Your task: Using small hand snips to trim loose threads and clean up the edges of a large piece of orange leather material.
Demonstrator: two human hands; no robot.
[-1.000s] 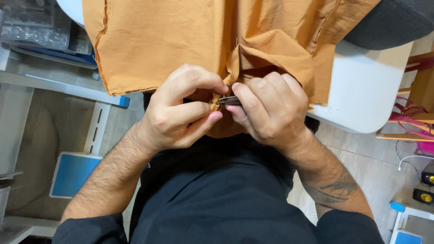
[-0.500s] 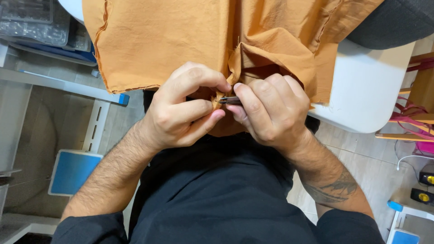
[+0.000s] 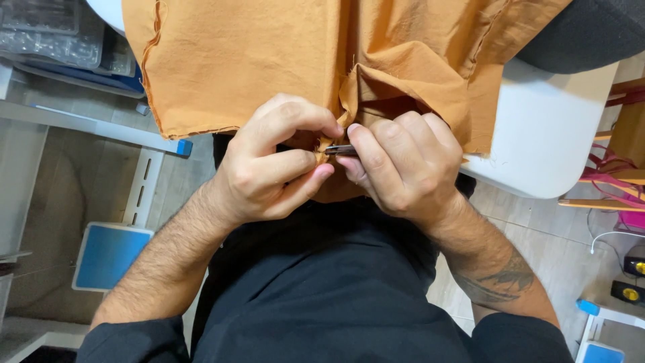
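Pinching crumpled orange woven cloth [image 3: 269, 60] at folded seam, left hand [image 3: 269, 168] closed on it | right hand [image 3: 403, 165] clamped around small dark metal tool [image 3: 339, 150], tip against seam | cloth draped over white table [image 3: 544, 134], above lap | progress: seam work apparently midway, extent hidden by fingers

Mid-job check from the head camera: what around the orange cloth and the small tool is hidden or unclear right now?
- Small dark metal tool: only a short stretch shows between the right hand and left hand; its kind and tip are covered by fingers.
- Orange cloth: cut off by the top edge; the seam being worked is hidden under both hands.
- White table: mostly covered by the cloth.
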